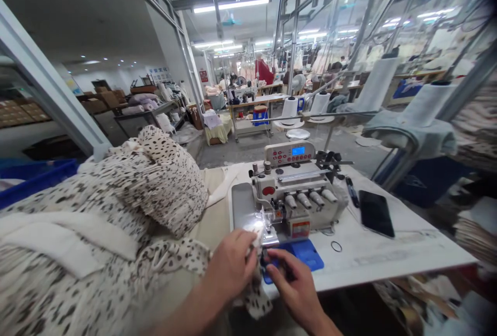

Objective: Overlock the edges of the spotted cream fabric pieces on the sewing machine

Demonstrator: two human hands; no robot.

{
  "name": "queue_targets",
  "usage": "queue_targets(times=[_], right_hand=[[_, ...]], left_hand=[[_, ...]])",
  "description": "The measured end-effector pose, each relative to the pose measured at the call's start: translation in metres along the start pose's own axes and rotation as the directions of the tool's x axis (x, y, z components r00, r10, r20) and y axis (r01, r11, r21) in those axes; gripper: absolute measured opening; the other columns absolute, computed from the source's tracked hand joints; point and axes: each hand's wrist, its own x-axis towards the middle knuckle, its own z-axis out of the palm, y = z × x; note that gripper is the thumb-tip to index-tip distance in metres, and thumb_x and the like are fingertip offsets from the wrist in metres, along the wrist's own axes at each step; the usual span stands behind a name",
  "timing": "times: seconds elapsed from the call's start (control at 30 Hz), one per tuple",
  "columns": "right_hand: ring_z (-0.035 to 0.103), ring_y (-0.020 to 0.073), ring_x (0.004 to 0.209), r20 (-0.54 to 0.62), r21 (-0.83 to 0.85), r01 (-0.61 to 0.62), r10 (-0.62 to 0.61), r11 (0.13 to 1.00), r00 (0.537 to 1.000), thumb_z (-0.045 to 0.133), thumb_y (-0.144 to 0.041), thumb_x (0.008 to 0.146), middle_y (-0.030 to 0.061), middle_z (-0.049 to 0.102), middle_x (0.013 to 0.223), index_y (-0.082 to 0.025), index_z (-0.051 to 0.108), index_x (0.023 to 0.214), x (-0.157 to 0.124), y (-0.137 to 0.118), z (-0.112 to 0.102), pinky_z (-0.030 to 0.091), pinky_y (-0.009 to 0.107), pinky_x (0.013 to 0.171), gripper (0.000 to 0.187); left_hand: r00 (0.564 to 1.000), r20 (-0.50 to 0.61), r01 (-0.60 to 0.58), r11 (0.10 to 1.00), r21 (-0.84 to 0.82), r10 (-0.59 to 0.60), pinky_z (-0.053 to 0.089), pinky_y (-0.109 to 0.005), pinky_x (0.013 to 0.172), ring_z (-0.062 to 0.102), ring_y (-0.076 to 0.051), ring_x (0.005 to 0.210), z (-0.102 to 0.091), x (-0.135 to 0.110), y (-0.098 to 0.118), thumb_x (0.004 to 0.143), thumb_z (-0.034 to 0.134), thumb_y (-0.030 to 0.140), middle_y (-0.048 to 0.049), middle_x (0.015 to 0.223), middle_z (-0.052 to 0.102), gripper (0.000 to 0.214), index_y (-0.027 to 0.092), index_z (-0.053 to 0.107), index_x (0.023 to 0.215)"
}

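Left hand (pixel 230 265) pinches spotted fabric (pixel 254 294) at the overlocker (pixel 295 196), right hand (pixel 290 285) seemingly too.

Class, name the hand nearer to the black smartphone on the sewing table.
Right. The right hand is left of the black smartphone; the left hand lies farther left, holding spotted fabric.

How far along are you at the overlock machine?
Done: nothing clearly finished shows; no seam can be made out. In hand: the left hand pinches the spotted cream fabric at the presser foot of the overlock machine, with the right hand beside it above a blue mat. Remaining: probably the large heap of that fabric, bunched left of the machine.
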Motion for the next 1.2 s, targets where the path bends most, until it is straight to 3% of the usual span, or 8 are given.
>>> queue_targets(times=[0.17,0.4,0.63,0.77,0.9,1.0,1.1,1.2], right_hand=[[0.066,0.0206,0.07,-0.08,0.27,-0.303,0.335,0.914,0.939,0.077,-0.048,0.077,0.0064,0.073,0.08,-0.015,0.071,0.101,-0.002,0.003,0.0,0.055,0.03,0.068,0.041],[0.068,0.0215,0.077,-0.231,0.362,-0.339,0.436,0.868,0.87,0.083,-0.045,0.07,0.0072,0.074,0.086,-0.015,0.065,0.104,0.0,0.002,-0.011,0.057,0.03,0.073,0.049],[0.06,0.0161,0.059,-0.073,0.007,-0.221,0.221,0.975,0.972,0.075,-0.04,0.079,0.0048,0.072,0.077,-0.016,0.069,0.104,-0.013,0.002,0.005,0.053,0.026,0.059,0.035],[0.066,0.019,0.073,0.091,-0.149,-0.013,0.027,0.989,0.995,0.069,-0.036,0.085,0.0069,0.073,0.087,-0.019,0.072,0.103,-0.016,-0.011,0.023,0.055,0.027,0.067,0.025],[0.071,0.0218,0.087,0.128,-0.116,0.048,-0.033,0.992,0.991,0.068,-0.027,0.081,0.0103,0.073,0.112,-0.019,0.064,0.126,-0.014,-0.023,0.053,0.058,0.027,0.072,0.046],[0.072,0.0199,0.083,0.252,-0.146,0.09,-0.051,0.985,0.966,0.058,-0.017,0.077,0.0051,0.077,0.102,-0.022,0.068,0.116,-0.009,-0.023,0.07,0.057,0.026,0.074,0.04],[0.071,0.0189,0.075,0.274,-0.293,0.172,-0.09,0.941,0.958,0.053,-0.013,0.071,0.0018,0.076,0.084,-0.023,0.072,0.091,-0.003,-0.016,0.069,0.055,0.025,0.068,0.029],[0.07,0.0207,0.081,0.135,-0.472,0.281,-0.246,0.836,0.96,0.049,-0.01,0.069,0.0066,0.074,0.091,-0.021,0.07,0.089,0.001,-0.008,0.054,0.055,0.027,0.069,0.03]], left_hand=[[0.992,0.084,-0.084,0.989,-0.118,0.094,0.055,-0.037,0.092,0.068,-0.022,0.099,0.017,0.0,0.026,0.085,0.056,0.006,-0.0027,0.109,0.073,0.038,0.026,0.066,0.117],[0.978,0.091,-0.177,0.976,-0.125,0.189,0.056,-0.032,0.091,0.07,-0.02,0.098,0.029,0.015,0.037,0.089,0.054,0.008,-0.0019,0.111,0.074,0.042,0.027,0.063,0.125],[0.979,-0.122,-0.164,0.986,-0.022,0.16,0.056,-0.032,0.085,0.071,-0.02,0.093,-0.027,-0.005,-0.002,0.083,0.054,0.007,-0.0037,0.102,0.075,0.035,0.021,0.068,0.112],[0.966,-0.259,0.0,0.997,-0.083,-0.022,0.054,-0.024,0.074,0.069,-0.015,0.077,-0.068,-0.022,-0.016,0.08,0.058,0.009,0.0002,0.087,0.075,0.024,0.022,0.071,0.095],[0.932,-0.294,0.132,0.953,-0.274,-0.214,0.053,-0.02,0.063,0.067,-0.012,0.067,-0.076,-0.041,-0.019,0.08,0.062,0.015,0.002,0.08,0.074,0.016,0.021,0.071,0.092],[0.909,-0.317,0.15,0.923,-0.354,-0.269,0.054,-0.02,0.062,0.068,-0.012,0.067,-0.078,-0.052,-0.03,0.083,0.063,0.019,0.0017,0.083,0.074,0.016,0.021,0.07,0.098],[0.871,-0.446,0.151,0.976,-0.155,-0.205,0.055,-0.023,0.071,0.069,-0.013,0.074,-0.091,-0.061,-0.051,0.085,0.062,0.017,0.0006,0.09,0.075,0.018,0.022,0.07,0.101],[0.844,-0.537,0.101,0.982,0.158,0.0,0.053,-0.031,0.09,0.069,-0.018,0.094,-0.104,-0.071,-0.076,0.089,0.055,0.012,-0.0035,0.1,0.075,0.021,0.02,0.07,0.101]])
